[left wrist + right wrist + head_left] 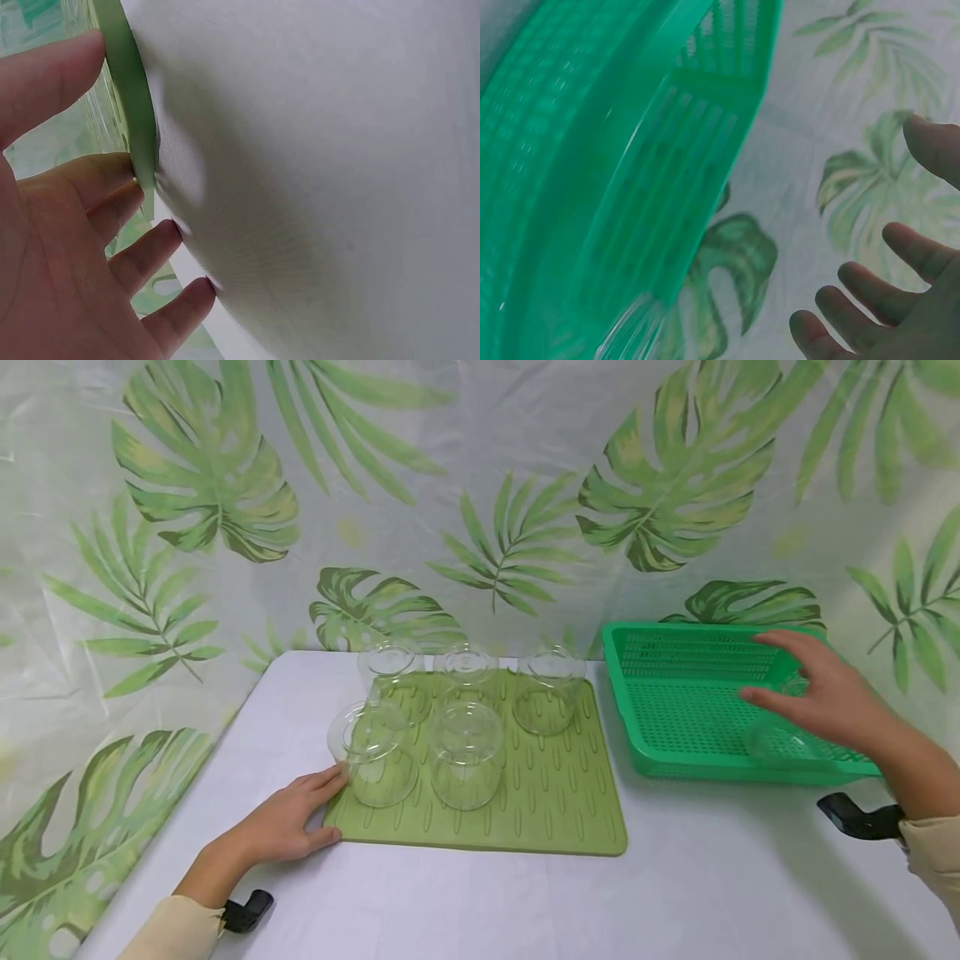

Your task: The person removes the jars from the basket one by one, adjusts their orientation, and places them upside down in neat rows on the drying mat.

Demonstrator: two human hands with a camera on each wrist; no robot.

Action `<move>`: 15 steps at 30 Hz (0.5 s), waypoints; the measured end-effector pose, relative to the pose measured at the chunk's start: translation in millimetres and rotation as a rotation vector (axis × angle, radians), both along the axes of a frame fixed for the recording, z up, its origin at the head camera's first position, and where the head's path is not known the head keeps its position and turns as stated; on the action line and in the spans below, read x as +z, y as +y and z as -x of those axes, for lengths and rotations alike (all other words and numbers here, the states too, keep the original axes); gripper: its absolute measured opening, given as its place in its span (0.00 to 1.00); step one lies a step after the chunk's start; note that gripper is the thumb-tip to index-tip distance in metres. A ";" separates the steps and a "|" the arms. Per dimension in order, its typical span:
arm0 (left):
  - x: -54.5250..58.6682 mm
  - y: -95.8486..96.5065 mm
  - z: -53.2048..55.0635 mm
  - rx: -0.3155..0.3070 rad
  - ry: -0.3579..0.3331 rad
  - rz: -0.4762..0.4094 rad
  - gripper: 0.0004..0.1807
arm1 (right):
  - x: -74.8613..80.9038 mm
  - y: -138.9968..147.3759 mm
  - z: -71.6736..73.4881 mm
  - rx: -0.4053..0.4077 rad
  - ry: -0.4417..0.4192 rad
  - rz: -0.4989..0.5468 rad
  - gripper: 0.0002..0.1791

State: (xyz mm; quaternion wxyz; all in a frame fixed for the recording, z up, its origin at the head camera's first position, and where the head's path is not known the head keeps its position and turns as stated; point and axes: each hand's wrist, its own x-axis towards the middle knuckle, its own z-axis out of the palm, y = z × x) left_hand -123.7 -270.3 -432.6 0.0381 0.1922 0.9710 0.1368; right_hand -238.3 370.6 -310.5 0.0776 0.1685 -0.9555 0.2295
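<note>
Several clear cups stand in two rows on a green ridged mat (555,802); among them are a front left cup (384,781), a front middle cup (467,781) and a back right cup (545,706). At the mat's left front corner rests my left hand (288,818), its fingertips at the edge beside the front left cup. The left wrist view shows those fingers spread along the mat's side (135,82). My right hand (832,697) hovers over a green basket (637,756), thumb and fingers apart and holding nothing. Beneath it in the basket lies clear cupware (776,742), partly hidden by the hand.
A white cloth (465,910) covers the table. Behind it hangs a leaf-patterned sheet (510,443), close to the back of the mat and basket. The basket stands right of the mat, with a narrow strip of table between them.
</note>
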 end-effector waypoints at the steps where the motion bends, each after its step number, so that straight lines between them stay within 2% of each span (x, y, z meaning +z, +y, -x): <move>1: -0.3 -0.2 -0.2 0.001 -0.001 0.001 0.41 | -1.4 3.4 1.2 -0.009 -0.004 -0.013 0.44; 4: -0.5 -0.7 -0.6 0.000 0.004 0.001 0.41 | -5.3 14.1 3.4 -0.035 -0.030 -0.053 0.46; 8: -0.1 -0.3 -0.2 -0.005 0.009 0.001 0.41 | -10.6 31.2 6.5 -0.050 -0.012 -0.094 0.45; 15: 2.6 2.0 -1.3 0.006 0.004 -0.002 0.41 | -21.3 57.5 15.0 -0.082 0.019 -0.256 0.49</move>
